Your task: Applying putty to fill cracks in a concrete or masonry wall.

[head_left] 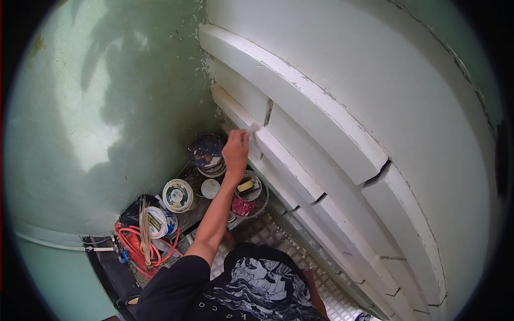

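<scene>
My left hand [235, 151] reaches far out with its fingers closed. From them sticks a small pale, flat-looking tool [252, 129], blurred and too small to name exactly. Its tip is at the edge of a white stepped ledge [281, 155] on the wall, close to a dark vertical gap. My right hand is out of sight; only a strip of the right arm [316, 294] shows beside my dark printed shirt [262, 286].
Below my left arm stand a paint-stained dark bucket [206, 150], a lidded white tub [178, 195] and a basin [262, 199] holding a yellow block and red cloth. An orange hose [128, 241] and bundled sticks [145, 230] lie left. A green wall [128, 107] bounds the corner.
</scene>
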A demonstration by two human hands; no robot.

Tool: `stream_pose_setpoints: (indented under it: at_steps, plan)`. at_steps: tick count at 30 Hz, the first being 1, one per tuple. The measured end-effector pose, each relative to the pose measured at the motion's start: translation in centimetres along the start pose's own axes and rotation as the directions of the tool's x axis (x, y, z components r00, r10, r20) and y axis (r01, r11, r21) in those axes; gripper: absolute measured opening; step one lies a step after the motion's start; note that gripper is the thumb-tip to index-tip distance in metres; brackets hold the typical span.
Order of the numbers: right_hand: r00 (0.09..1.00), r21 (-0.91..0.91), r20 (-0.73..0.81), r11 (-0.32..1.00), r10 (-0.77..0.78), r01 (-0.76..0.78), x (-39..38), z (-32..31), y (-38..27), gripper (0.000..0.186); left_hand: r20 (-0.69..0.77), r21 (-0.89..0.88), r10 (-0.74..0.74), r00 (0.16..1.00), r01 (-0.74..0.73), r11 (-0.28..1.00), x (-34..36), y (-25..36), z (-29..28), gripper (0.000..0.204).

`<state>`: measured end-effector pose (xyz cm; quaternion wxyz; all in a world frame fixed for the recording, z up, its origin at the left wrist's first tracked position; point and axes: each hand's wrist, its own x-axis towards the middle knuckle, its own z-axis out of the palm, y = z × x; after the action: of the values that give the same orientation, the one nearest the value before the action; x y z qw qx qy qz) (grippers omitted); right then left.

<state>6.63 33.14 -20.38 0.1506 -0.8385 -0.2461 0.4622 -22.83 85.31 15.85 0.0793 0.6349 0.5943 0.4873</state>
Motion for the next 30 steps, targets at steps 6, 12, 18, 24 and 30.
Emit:
stream_pose_setpoints:
  at_steps: [6, 12, 18, 24, 30]
  plan:
    - [0.927, -0.012, -0.036, 0.928, -0.373, 0.373, 0.4, -0.6, -1.1, 0.030, 0.260, -0.210, 0.238, 0.936, -0.186, 0.960, -6.8, 5.6, 0.4, 0.018]
    - [0.836, 0.277, -0.057, 0.796, -0.546, 0.539, -2.9, -6.1, -27.4, 0.021, 0.132, -0.160, 0.231, 0.964, -0.209, 0.965, -3.4, 3.1, 0.9, 0.013]
    - [0.677, 0.460, -0.048, 0.586, -0.734, 0.667, -10.3, -8.7, -46.2, 0.028, 0.110, -0.143, 0.166, 0.980, -0.149, 0.978, -3.8, 3.8, 0.8, 0.013]
    - [0.635, 0.251, -0.264, 0.584, -0.726, 0.772, -12.7, -5.9, -54.0, 0.037, 0.287, -0.488, 0.097, 0.953, 0.058, 0.871, -10.7, 6.6, -1.2, 0.026]
    - [0.496, 0.170, -0.458, 0.475, -0.738, 0.863, -11.1, -3.4, -54.4, 0.041, 0.539, -0.710, 0.480, 0.693, 0.067, 0.701, -5.7, 2.4, -5.8, 0.055]
